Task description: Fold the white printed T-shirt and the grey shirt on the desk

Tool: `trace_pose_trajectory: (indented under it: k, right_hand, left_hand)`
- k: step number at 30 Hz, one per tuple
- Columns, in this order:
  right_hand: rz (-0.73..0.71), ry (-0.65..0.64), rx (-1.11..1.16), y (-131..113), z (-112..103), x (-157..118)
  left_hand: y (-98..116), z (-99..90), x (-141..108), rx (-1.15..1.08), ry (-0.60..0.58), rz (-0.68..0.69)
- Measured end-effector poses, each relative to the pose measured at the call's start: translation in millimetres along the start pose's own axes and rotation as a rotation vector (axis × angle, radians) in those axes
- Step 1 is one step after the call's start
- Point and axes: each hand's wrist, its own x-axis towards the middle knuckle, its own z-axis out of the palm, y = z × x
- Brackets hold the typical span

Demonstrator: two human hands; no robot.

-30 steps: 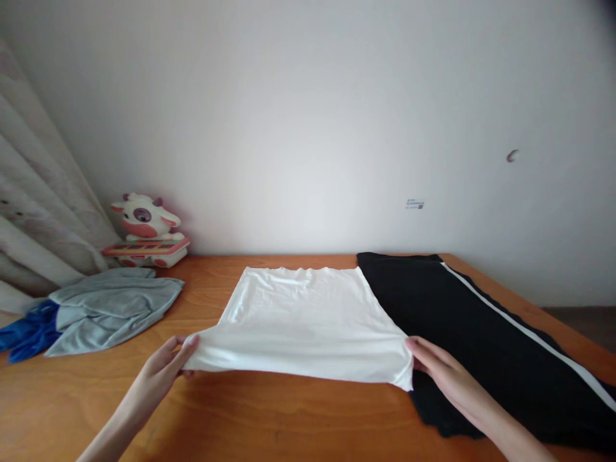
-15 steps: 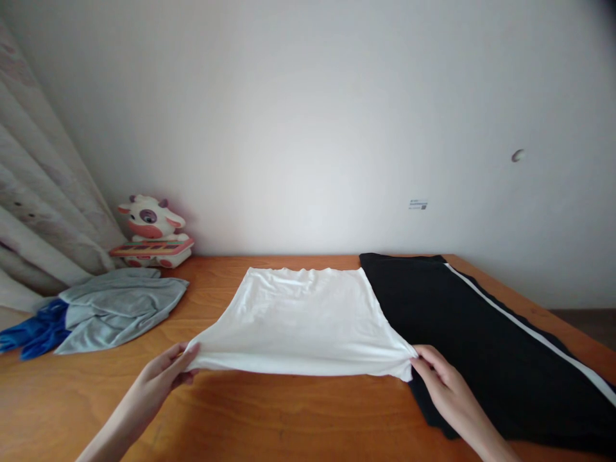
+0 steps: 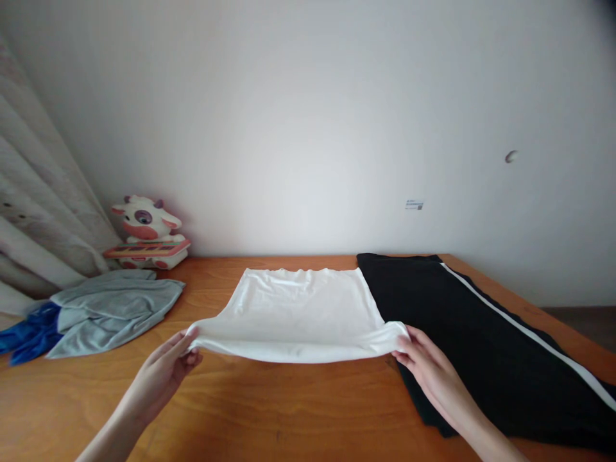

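Note:
A white piece of clothing (image 3: 301, 305), its exact kind not shown, lies on the wooden table with its far edge flat. Its near edge is lifted and stretched between my two hands. My left hand (image 3: 171, 362) pinches the near left corner. At the near right corner, my right hand (image 3: 426, 362) is closed on the cloth, above the left edge of a black garment (image 3: 457, 340) with a white stripe. The lifted near edge sags a little in the middle and casts a shadow on the table.
On the left lie a grey cloth (image 3: 115, 311) and a blue cloth (image 3: 36, 333) beside a curtain (image 3: 43, 192). A toy cow with a keyboard (image 3: 147, 234) stands at the back left of the wooden table (image 3: 269, 417). Behind rises a white wall (image 3: 308, 128).
Both hands have raised the near edge of the white cloth and moved it slightly away from me. My right hand has also shifted a little left. The view has turned slightly right.

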Motion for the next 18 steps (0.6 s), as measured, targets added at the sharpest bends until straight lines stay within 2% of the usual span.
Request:
trace_pose_trajectory:
  k: [2, 6, 8, 12, 14, 18]
  right_hand:
    - [-0.120, -0.071, -0.233, 4.9, -5.6, -0.7]
    - [-0.311, -0.064, -0.632, 10.8, -17.2, -1.3]
    - [-0.346, -0.003, -0.681, 6.7, -21.7, 1.7]
    - [-0.387, 0.117, -0.633, -12.4, -34.7, 9.6]
    - [-0.317, 0.034, -0.627, -20.4, -45.4, 8.5]
    - [-0.105, -0.266, -0.659, -21.5, -67.9, -9.4]
  left_hand:
    - [-3.2, -3.6, 2.8, -0.023, -0.094, -0.005]
    - [-6.0, -7.5, 12.2, -0.041, -0.118, -0.004]
    - [-1.6, -4.4, 17.5, -0.057, -0.109, 0.003]
    - [12.7, 0.8, 22.3, -0.044, -0.118, 0.080]
    - [17.1, -4.6, 20.1, 0.071, -0.144, 0.089]
    - [16.6, -29.2, 8.1, 0.447, -0.142, 0.026]
